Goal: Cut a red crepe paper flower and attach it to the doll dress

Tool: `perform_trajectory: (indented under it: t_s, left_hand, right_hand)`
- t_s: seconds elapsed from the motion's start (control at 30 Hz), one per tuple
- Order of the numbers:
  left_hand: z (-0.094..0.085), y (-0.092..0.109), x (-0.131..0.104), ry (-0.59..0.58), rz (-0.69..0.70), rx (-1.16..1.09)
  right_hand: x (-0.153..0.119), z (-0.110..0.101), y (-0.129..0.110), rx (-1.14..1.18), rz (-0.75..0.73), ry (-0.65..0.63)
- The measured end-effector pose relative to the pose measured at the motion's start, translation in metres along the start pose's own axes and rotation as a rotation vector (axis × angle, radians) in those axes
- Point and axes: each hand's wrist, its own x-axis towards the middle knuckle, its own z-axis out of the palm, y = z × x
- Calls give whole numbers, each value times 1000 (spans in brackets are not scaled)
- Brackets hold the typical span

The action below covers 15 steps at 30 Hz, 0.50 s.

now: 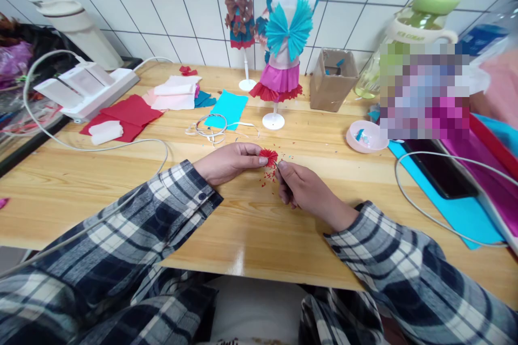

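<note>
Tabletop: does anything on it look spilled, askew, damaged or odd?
Yes: tiny red scraps lie loose on the tabletop near the red pleated piece in the left hand, like a small spill. A pixelated patch hides part of the right side.

On the wooden table [243, 248], at left: a tall white lidded tumbler [79, 32] behind a white plastic power strip [87, 110] with chunky white chargers [88, 78]. Before the white tiled wall [162, 5]: an open brown cardboard box [332, 86] and, to its right, a clear green-lidded bottle [421, 20]. Nearer, at right: a glossy black phone [449, 178], a looping white cable [397, 175].
</note>
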Motion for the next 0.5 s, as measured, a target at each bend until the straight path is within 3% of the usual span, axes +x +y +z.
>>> perform_trajectory:
  t_s: [0.3,0.5]
  left_hand:
    - [0,0,0,20,11,20]
    - [-2,0,-1,9,26,-39]
  right_hand:
    - [-1,-3,-1,-95,-54,3]
    - [-2,-8,-7,-27,38,-21]
